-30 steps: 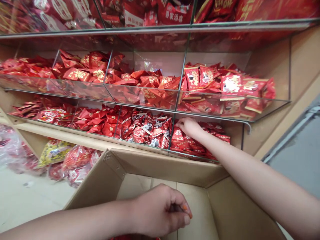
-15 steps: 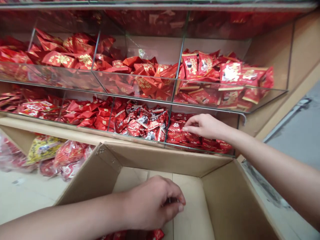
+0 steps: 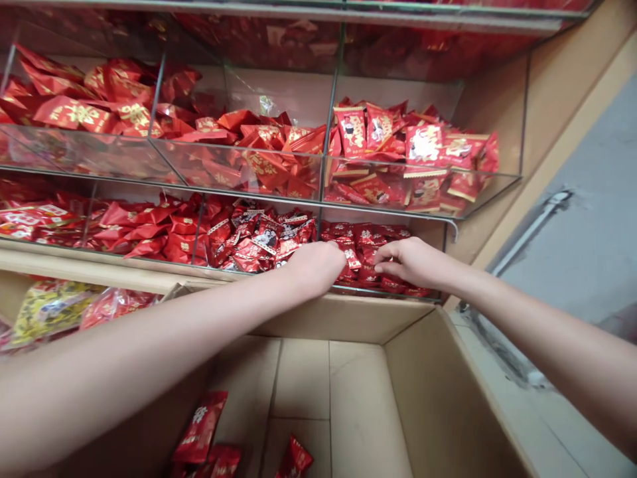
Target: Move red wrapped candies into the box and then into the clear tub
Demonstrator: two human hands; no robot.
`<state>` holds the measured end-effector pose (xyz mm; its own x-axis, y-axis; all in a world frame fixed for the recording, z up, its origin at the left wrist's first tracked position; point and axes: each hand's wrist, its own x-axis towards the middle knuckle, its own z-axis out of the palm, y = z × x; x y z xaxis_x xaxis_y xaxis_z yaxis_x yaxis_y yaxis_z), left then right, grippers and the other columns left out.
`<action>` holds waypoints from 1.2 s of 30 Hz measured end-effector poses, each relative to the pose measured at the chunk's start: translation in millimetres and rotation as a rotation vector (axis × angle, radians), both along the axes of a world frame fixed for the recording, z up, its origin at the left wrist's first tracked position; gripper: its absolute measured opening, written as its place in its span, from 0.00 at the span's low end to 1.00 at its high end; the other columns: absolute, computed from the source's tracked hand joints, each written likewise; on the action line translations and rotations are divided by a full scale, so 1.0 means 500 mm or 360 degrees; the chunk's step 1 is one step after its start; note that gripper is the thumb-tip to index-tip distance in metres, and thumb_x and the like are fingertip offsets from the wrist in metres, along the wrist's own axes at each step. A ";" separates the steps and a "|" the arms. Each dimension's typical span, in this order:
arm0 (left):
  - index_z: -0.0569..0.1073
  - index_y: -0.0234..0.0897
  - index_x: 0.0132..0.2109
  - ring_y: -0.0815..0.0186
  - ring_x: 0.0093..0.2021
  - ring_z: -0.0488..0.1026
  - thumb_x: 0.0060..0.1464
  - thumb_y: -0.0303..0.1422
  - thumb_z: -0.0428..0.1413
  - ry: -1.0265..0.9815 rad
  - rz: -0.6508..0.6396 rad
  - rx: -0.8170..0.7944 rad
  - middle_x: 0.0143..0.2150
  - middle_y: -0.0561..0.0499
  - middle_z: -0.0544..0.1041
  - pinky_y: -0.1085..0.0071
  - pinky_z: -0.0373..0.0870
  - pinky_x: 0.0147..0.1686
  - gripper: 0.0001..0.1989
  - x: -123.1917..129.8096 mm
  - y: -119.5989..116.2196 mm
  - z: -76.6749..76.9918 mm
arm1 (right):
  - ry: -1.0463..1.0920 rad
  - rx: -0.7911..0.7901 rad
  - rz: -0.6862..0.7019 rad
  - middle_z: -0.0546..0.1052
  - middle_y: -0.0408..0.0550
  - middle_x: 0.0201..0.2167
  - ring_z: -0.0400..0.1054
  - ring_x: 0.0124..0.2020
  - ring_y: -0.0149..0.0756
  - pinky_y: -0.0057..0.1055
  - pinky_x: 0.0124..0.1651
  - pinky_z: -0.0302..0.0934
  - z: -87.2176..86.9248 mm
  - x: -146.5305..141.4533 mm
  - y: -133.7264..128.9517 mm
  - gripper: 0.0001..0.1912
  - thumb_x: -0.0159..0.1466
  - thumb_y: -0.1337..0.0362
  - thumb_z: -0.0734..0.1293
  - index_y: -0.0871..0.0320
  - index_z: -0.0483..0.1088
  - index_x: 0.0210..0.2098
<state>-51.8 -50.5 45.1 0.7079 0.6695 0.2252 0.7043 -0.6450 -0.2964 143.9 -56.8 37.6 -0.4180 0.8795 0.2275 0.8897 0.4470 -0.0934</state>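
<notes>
In the lowest shelf's right compartment lie small red candy packets [image 3: 365, 239] with white and gold print. My left hand [image 3: 318, 265] reaches over the box's far wall to these packets, its fingers curled and mostly hidden behind the knuckles. One packet shows right beside its fingertips; whether it is gripped is unclear. From the right, my right hand [image 3: 415, 262] comes in over the same packets, thumb and forefinger bent with a small gap between them and nothing visible in it. Below both arms stands an open cardboard box [image 3: 423, 372], with several red packets [image 3: 202, 425] on its bottom.
Clear dividers split the shelves into compartments of red packets [image 3: 266, 236]. A transparent front panel [image 3: 239, 166] juts out above my hands. Lower left, a yellow-patterned plastic bag [image 3: 47, 312] lies beside red bags. A grey wall [image 3: 587, 232] stands at the right.
My left hand has moved up from above the box to the shelf, close to my right hand. More packets on the box's bottom show. The view has shifted slightly to the right.
</notes>
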 end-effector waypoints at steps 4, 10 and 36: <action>0.73 0.33 0.35 0.58 0.37 0.73 0.54 0.29 0.45 -0.0048 -0.0020 -0.0005 0.36 0.43 0.74 0.68 0.68 0.33 0.12 0.032 0.013 0.004 | 0.0045 -0.0035 -0.0021 0.77 0.44 0.31 0.69 0.33 0.33 0.26 0.37 0.58 -0.003 0.012 0.002 0.07 0.57 0.67 0.62 0.57 0.73 0.32; 0.72 0.35 0.37 0.61 0.37 0.73 0.53 0.31 0.46 -0.0110 -0.0091 -0.0007 0.36 0.46 0.75 0.70 0.68 0.32 0.10 0.060 0.020 -0.013 | 0.0019 0.0048 0.0036 0.76 0.44 0.28 0.68 0.30 0.32 0.25 0.35 0.58 -0.010 0.009 0.009 0.07 0.57 0.67 0.62 0.58 0.73 0.31; 0.75 0.36 0.36 0.62 0.36 0.71 0.53 0.33 0.46 -0.0221 -0.0158 0.0025 0.36 0.46 0.73 0.70 0.66 0.34 0.13 0.076 0.023 -0.017 | -0.0188 0.0091 -0.0110 0.76 0.46 0.32 0.68 0.33 0.35 0.26 0.35 0.57 -0.023 0.045 -0.005 0.08 0.55 0.68 0.60 0.56 0.71 0.31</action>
<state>-13.6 -38.8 36.4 0.7318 0.5934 0.3352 0.6722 -0.7095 -0.2116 166.6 -59.1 25.9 -0.3838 0.8941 0.2309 0.9217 0.3860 0.0377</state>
